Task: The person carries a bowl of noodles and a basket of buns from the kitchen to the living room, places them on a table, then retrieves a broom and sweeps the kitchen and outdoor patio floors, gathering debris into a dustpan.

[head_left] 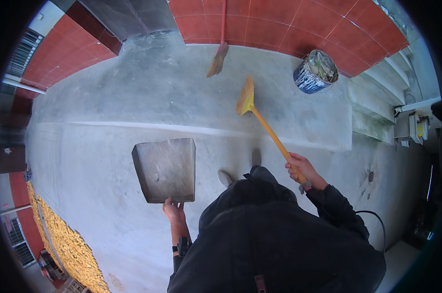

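Observation:
My right hand [299,168] is wrapped round the yellow handle of a broom [269,129]. Its yellow head with tan bristles points away from me, over the raised part of the concrete floor. Low on the left, my left hand [174,210] grips the near edge of a wide grey metal dustpan [165,168]. The grip itself is partly hidden behind the pan's back edge. The pan's open mouth faces away from me, and its inside shows a few small dark marks. Whether the pan touches the floor I cannot tell.
A low step edge [172,128] crosses the floor ahead. Against the red tiled wall [274,24] lean a red-handled broom [218,58] and a blue paint-splashed bucket [309,75] filled with scraps. Concrete stairs [372,105] rise at right. Corn cobs [67,239] cover the floor at lower left.

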Demonstrator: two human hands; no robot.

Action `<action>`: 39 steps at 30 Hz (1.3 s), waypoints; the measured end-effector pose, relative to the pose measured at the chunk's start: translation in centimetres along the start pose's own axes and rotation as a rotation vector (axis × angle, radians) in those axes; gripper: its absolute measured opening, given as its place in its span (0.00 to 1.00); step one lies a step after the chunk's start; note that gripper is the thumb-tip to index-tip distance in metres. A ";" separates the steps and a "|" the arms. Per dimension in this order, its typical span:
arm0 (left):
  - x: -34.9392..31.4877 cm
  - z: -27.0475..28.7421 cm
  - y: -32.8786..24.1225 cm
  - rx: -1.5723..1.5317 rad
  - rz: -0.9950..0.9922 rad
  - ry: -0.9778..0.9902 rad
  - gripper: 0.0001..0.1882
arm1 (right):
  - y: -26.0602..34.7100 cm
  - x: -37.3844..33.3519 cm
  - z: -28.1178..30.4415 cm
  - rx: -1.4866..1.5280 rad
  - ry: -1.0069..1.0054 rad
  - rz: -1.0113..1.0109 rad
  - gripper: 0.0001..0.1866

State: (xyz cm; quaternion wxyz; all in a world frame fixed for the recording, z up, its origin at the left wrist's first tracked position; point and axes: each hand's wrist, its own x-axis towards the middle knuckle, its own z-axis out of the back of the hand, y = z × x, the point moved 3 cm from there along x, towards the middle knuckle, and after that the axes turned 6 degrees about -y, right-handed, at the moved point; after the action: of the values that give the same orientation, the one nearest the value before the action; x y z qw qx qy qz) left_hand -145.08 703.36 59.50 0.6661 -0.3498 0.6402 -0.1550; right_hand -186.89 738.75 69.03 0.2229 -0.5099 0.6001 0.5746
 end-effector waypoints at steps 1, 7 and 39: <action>-0.3 0.0 0.1 -0.011 0.001 -0.022 0.19 | 1.4 1.5 -1.0 0.067 0.093 0.002 0.21; -2.4 -0.7 -0.3 0.016 -0.015 -0.051 0.14 | 8.8 16.4 -6.8 0.231 0.312 -0.128 0.13; 1.5 -5.4 0.6 0.193 0.086 0.163 0.17 | -12.1 -2.8 16.5 -0.184 -0.640 0.093 0.31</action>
State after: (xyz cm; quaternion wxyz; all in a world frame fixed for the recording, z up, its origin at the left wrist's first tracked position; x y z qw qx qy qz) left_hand -150.16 701.33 58.34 0.6484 -0.2426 0.6887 -0.2154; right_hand -180.55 757.01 61.85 0.3266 -0.2937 0.4678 0.7670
